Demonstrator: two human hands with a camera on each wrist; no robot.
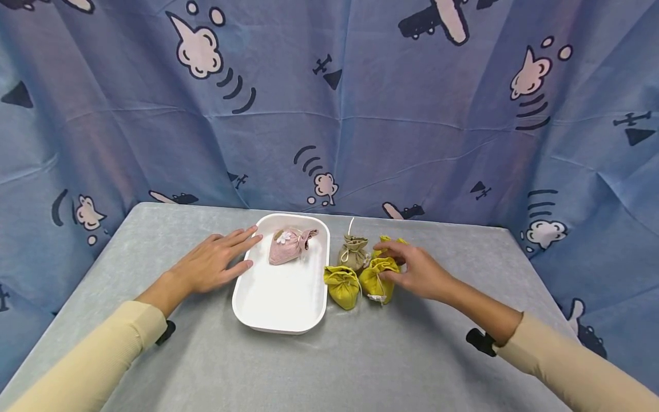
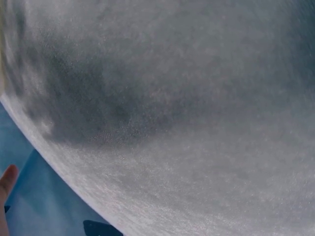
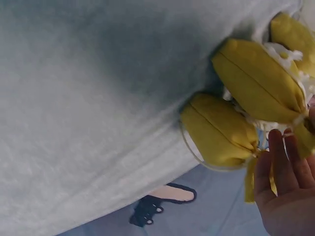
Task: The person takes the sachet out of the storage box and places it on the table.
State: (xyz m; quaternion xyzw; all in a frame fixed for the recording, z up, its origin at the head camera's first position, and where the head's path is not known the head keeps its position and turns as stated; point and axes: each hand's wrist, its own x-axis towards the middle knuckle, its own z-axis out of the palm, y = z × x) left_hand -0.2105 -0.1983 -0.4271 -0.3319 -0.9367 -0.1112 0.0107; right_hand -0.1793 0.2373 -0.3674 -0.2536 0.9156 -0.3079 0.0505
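Observation:
In the head view my left hand (image 1: 218,260) lies at the left side of a white tray (image 1: 280,309), fingers extended, fingertips at its rim. Inside the tray is a pink drawstring pouch (image 1: 285,247) with a white flower. My right hand (image 1: 419,273) has its thumb and curled fingers around the gathered top of a yellow drawstring pouch (image 1: 377,284). In the right wrist view that pouch (image 3: 261,81) has my fingertips (image 3: 277,140) at its neck; the thumb is mostly cut off. Another yellow pouch (image 3: 219,130) lies beside the fingers, partly behind the hand in the head view.
Left of the held pouch stands a third yellow pouch (image 1: 342,288), close against the tray's right side. Behind it is an olive-beige pouch (image 1: 352,254) with a pale cord. The grey table (image 1: 329,372) ends at a blue patterned curtain (image 1: 288,131).

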